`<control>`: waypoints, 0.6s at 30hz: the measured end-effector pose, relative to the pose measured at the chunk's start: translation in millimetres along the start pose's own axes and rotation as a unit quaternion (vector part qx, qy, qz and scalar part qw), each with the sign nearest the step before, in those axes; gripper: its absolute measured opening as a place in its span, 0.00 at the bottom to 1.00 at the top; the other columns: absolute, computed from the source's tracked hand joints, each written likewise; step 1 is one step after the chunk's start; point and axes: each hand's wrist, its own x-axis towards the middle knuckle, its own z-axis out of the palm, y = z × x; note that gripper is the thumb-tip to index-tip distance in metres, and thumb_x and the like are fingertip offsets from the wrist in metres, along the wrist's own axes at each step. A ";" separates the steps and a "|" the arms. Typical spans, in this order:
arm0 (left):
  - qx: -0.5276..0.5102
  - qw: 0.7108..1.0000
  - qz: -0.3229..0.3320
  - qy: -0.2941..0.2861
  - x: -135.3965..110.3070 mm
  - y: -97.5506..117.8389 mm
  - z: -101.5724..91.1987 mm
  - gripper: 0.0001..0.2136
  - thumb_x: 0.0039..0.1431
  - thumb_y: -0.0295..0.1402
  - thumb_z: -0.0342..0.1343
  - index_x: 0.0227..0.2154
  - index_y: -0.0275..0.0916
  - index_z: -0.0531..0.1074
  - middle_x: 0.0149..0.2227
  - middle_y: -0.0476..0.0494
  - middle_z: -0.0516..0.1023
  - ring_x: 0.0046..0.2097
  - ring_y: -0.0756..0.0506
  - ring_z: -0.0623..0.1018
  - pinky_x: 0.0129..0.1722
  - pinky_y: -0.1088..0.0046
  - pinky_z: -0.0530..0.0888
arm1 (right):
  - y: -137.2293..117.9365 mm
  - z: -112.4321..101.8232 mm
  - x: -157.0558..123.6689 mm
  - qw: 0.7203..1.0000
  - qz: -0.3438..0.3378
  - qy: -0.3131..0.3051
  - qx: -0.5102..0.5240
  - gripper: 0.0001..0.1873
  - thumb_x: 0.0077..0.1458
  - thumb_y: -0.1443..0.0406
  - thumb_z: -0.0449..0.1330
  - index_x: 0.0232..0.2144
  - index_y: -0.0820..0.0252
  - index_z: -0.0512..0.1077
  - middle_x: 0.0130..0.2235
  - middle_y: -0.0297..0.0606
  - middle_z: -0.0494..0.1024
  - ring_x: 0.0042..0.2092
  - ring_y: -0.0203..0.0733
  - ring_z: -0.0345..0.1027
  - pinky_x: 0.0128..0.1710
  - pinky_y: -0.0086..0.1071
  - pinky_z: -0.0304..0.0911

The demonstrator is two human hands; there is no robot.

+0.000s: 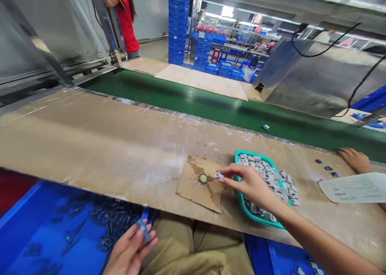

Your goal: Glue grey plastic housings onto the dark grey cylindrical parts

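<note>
pinching a small grey block [218,175], the right hand [250,183] is hovering beside the teal tray [261,220] — the left hand [129,249] is gripping a blue piece [143,230] low over the lap.

One teal tray [239,157], one cardboard scrap [193,186], three dark chips [328,168], one paper sheet [356,188]

— What colour is the oval plastic tray [241,156]?
— Teal, heaped with small pale grey blocks [273,180]; the long conveyor belt [193,102] behind is dark green.
— And the worn wooden worktop [105,146]?
— Dull brown with whitish scuffs, a brown cardboard scrap [193,190] on it stained darker around a yellowish round disc [203,178].
— Below?
— A bright blue plastic bin [36,226] of dark slim parts [111,220]
</note>
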 end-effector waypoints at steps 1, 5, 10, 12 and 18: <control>-0.030 0.999 -0.017 -0.031 0.3 -2.0 14.8 0.27 0.19 0.37 0.74 0.29 0.37 0.75 0.31 0.44 0.77 0.34 0.44 0.76 0.33 0.74 0.79 | -2.1 6.6 4.5 0.998 -0.035 -0.003 -0.046 0.12 0.51 0.60 0.60 0.36 0.61 0.75 0.34 0.40 0.77 0.36 0.43 0.71 0.37 0.34 0.64; -0.083 0.985 -0.011 -0.148 -2.1 -5.1 63.5 0.18 0.30 0.34 0.73 0.26 0.31 0.75 0.29 0.41 0.76 0.32 0.48 0.76 0.31 0.80 0.77 | 1.8 27.7 21.4 0.979 -0.123 -0.039 -0.157 0.11 0.55 0.64 0.56 0.38 0.60 0.75 0.35 0.41 0.77 0.37 0.42 0.70 0.37 0.33 0.63; -0.099 0.967 0.001 -0.233 -2.4 -9.1 76.3 0.13 0.43 0.34 0.68 0.29 0.30 0.75 0.33 0.38 0.77 0.35 0.48 0.76 0.37 0.77 0.76 | 13.8 40.6 31.2 0.962 -0.124 -0.080 -0.231 0.11 0.55 0.67 0.55 0.36 0.60 0.76 0.34 0.41 0.76 0.36 0.43 0.70 0.35 0.34 0.63; -0.101 0.964 0.005 -0.247 -1.4 -10.0 76.5 0.12 0.46 0.33 0.66 0.30 0.30 0.75 0.34 0.38 0.76 0.37 0.47 0.76 0.39 0.76 0.76 | 13.6 41.2 30.1 0.963 -0.122 -0.072 -0.231 0.11 0.54 0.67 0.55 0.36 0.61 0.76 0.34 0.41 0.76 0.36 0.44 0.70 0.36 0.34 0.63; -0.074 0.963 0.053 -0.252 -1.4 -12.1 89.2 0.10 0.49 0.32 0.63 0.31 0.31 0.72 0.34 0.38 0.76 0.37 0.47 0.76 0.39 0.75 0.76 | -9.3 28.1 14.1 0.998 0.011 -0.048 0.026 0.13 0.50 0.59 0.60 0.36 0.62 0.73 0.33 0.42 0.78 0.35 0.43 0.71 0.38 0.36 0.66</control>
